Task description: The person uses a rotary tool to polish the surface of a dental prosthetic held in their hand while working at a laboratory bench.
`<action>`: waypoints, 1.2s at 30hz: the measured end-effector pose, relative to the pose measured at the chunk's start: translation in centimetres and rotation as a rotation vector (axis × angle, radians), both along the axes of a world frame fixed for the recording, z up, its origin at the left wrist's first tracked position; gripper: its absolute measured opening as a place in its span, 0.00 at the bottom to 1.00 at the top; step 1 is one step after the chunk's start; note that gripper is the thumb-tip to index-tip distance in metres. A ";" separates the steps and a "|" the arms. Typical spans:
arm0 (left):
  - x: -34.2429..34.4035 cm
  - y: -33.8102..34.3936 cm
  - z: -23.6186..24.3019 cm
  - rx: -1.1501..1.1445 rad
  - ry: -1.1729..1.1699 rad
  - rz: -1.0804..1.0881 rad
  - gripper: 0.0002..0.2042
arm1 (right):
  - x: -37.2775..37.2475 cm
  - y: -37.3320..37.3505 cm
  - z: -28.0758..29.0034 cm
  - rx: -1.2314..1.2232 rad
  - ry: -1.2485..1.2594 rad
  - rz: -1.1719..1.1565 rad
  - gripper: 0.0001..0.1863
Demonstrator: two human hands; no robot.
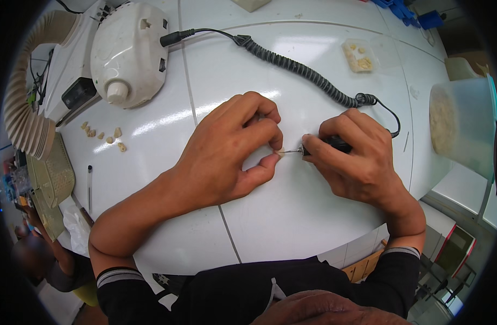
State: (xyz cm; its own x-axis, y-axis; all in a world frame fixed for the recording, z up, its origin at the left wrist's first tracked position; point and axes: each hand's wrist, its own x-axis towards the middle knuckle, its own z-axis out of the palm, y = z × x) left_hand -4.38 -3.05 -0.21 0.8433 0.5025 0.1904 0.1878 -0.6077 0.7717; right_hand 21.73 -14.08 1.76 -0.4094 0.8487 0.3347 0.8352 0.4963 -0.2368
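My left hand is closed in a pinch, thumb and forefinger holding a small pale yellowish piece, mostly hidden by the fingertips. My right hand grips a black rotary tool handpiece like a pen. Its thin metal bit points left and meets the piece, or comes very near it. From the handpiece's rear, a black coiled cord runs to a white motor control unit with a knob at the far left.
Several similar loose pieces lie left. A small clear container with more stands far right. A pen, beige baskets and a ribbed hose line the left. A lidded tub stands right. Another person is lower left.
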 end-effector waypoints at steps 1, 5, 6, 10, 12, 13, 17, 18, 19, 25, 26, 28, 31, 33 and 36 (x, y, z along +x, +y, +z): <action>0.0 0.0 0.0 0.000 0.001 0.001 0.12 | 0.0 0.0 0.0 0.000 0.001 0.001 0.16; -0.1 0.0 -0.1 -0.008 0.005 0.005 0.12 | -0.1 0.1 -0.1 -0.003 -0.004 0.005 0.16; -0.1 0.0 -0.1 -0.015 0.013 0.005 0.12 | -0.1 0.1 0.0 -0.001 -0.008 0.005 0.16; -0.1 0.0 -0.1 -0.012 -0.001 0.000 0.12 | -0.1 0.0 0.0 -0.013 -0.007 -0.009 0.16; -0.1 0.0 0.0 -0.003 0.019 0.005 0.12 | 0.0 0.1 0.0 0.008 0.008 -0.003 0.15; -0.1 0.0 0.0 -0.002 0.019 0.003 0.12 | 0.1 0.1 0.0 0.010 0.007 -0.005 0.15; 0.0 0.1 -0.1 0.020 0.013 0.001 0.12 | 0.3 0.2 0.2 -0.017 0.029 -0.025 0.14; 0.0 0.1 -0.1 0.015 0.015 0.004 0.12 | 0.3 0.2 0.2 -0.012 0.028 -0.025 0.14; 0.0 0.1 -0.1 0.015 0.015 0.004 0.12 | 0.3 0.2 0.2 -0.011 0.029 -0.024 0.14; -0.1 0.1 -0.1 0.009 0.017 0.005 0.12 | 0.2 0.2 0.2 -0.008 0.005 -0.018 0.13; 0.0 0.1 -0.1 0.010 0.011 0.003 0.12 | 0.2 0.2 0.3 -0.013 0.001 -0.017 0.13; 0.0 0.1 -0.1 0.012 0.004 0.002 0.12 | 0.2 0.2 0.3 -0.017 -0.003 -0.017 0.13; -0.1 0.1 -0.1 0.010 0.009 0.003 0.12 | 0.2 0.2 0.2 -0.017 -0.004 -0.015 0.14; -0.1 0.1 -0.2 0.010 0.010 0.002 0.12 | 0.2 0.2 0.2 -0.015 -0.003 -0.014 0.14; -0.1 0.1 0.0 -0.012 0.015 0.001 0.13 | 0.2 0.3 0.2 -0.004 -0.018 -0.011 0.15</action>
State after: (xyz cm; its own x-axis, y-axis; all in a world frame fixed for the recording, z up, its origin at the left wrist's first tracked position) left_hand -4.51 -2.91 -0.23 0.8454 0.5057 0.1716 0.2001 -0.5979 0.7762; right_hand 21.95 -13.81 1.94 -0.4059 0.8547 0.3237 0.8449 0.4859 -0.2237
